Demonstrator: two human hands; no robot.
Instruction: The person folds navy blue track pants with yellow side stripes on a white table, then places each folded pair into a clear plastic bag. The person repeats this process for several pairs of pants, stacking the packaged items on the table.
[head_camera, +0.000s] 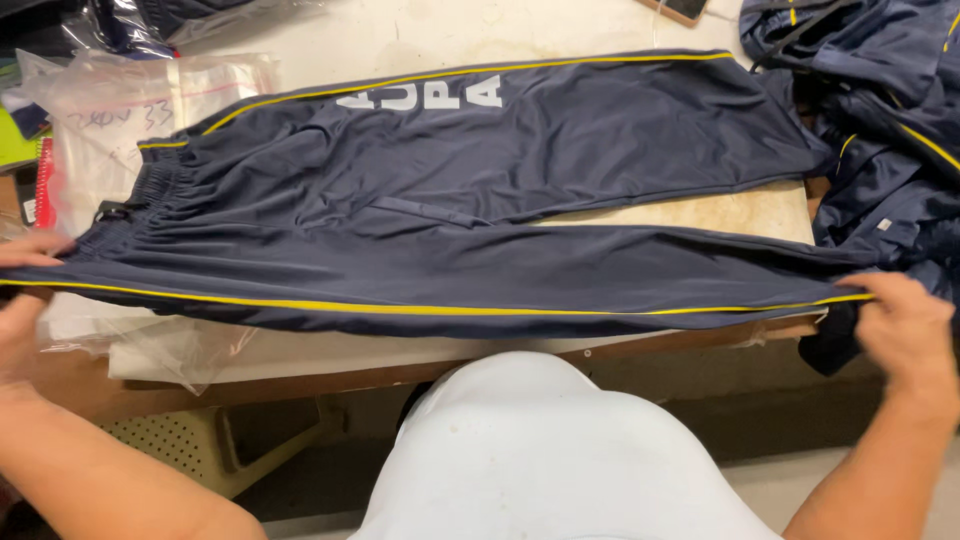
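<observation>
Navy track pants (450, 200), yellow-striped, outstretched

Bare left hand (22, 300), bare right hand (905, 325), forearms uncovered, no sleeves, no rings visible

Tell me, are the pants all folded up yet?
Not yet. The navy track pants already lie spread flat across the table, legs side by side. Right now the left hand holds the waistband end and the right hand holds the cuff end, pulling the near leg straight. No fold shows yet. More navy garments sit piled at the right.
</observation>
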